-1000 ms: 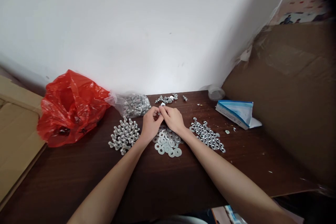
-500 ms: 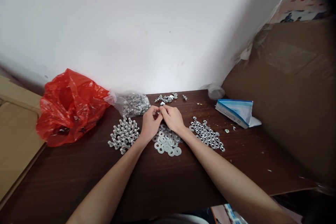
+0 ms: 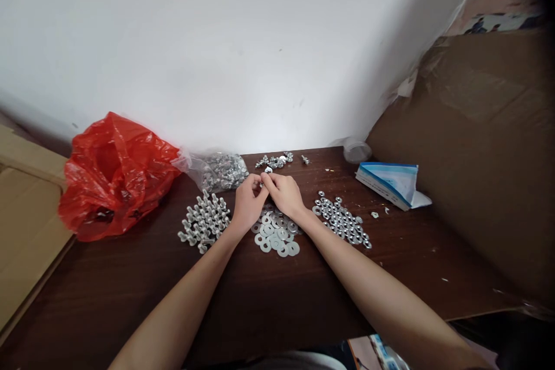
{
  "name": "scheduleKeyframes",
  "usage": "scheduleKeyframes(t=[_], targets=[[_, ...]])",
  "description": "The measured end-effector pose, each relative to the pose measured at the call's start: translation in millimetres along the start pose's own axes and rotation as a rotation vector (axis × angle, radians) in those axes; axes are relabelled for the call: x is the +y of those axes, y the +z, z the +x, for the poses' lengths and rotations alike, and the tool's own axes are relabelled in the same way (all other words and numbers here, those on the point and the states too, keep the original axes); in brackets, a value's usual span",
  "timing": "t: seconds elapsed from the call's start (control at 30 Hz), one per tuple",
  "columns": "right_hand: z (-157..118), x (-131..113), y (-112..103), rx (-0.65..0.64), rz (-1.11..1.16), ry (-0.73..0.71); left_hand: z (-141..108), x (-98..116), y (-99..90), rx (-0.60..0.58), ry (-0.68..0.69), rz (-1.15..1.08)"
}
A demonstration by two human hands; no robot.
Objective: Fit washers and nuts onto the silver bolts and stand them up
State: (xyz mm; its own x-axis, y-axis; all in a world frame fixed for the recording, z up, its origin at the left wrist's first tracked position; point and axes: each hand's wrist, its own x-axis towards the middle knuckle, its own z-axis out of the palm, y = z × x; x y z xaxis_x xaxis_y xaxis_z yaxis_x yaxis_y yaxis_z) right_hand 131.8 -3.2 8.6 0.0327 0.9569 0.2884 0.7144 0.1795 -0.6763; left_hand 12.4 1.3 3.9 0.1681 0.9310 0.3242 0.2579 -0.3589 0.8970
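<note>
My left hand point(image 3: 248, 202) and my right hand point(image 3: 284, 192) meet at the fingertips, both closed around something small and mostly hidden. A shiny metal piece point(image 3: 268, 170) shows just beyond the fingers. Flat washers point(image 3: 277, 234) lie in a pile below my hands. On the left stands a group of bolts point(image 3: 203, 219); on the right are many small nuts point(image 3: 344, 221). Behind my hands, several bolts with parts on them point(image 3: 275, 162) lie near the wall, and one more point(image 3: 306, 160) lies apart to their right.
A red plastic bag point(image 3: 117, 179) and a clear bag of metal parts point(image 3: 223, 171) are at the left. A clear round container point(image 3: 356, 151) and a blue-and-white packet point(image 3: 390, 184) are at the right. Cardboard point(image 3: 26, 214) borders the dark table point(image 3: 269, 300).
The view has shifted very slightly. My hands stay together in nearly the same place, with only a slight movement of the fingers.
</note>
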Motion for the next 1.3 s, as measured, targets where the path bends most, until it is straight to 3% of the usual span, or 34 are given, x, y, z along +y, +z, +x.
scheduleKeyframes(t=[0.57,1.3], targets=[[-1.5,-0.9,-1.3,0.004,-0.051,0.017,0.1,-2.2,1.1,0.000,-0.002,0.001],[-1.1,0.9,-0.8,-0.001,0.042,0.030,0.1,-1.9,1.4,-0.015,0.010,0.014]])
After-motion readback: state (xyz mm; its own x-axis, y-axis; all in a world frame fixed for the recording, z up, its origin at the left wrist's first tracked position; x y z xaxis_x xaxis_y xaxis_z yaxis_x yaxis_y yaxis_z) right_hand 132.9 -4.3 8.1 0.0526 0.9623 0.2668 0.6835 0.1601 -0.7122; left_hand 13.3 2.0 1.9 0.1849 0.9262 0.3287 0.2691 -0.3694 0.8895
